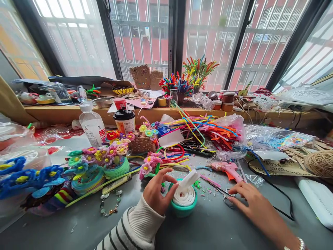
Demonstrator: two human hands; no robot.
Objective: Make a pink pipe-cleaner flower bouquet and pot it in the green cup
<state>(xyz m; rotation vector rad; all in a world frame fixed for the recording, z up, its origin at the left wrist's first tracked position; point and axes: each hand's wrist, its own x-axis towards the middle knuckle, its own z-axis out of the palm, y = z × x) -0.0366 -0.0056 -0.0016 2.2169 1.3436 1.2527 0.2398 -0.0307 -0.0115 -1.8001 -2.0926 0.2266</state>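
Note:
My left hand [157, 192], in a striped sleeve, is curled around a small teal pot [183, 208] filled with coiled white strip [184, 196], whose loose end sticks up. My right hand [247, 199] lies on the grey table with its fingers closing on a pair of small scissors [225, 194]. A pink glue gun [226, 169] rests just beyond the scissors. Pipe-cleaner flowers [149, 166] stand right behind the pot.
Finished pipe-cleaner flower pots [114, 159] and blue flowers [26, 177] crowd the left. A heap of coloured pipe cleaners [205, 132] lies at centre back. A twine ball [318, 163], a clear bottle [92, 126], a cup [125, 119] and a bead bracelet [111, 203] sit around.

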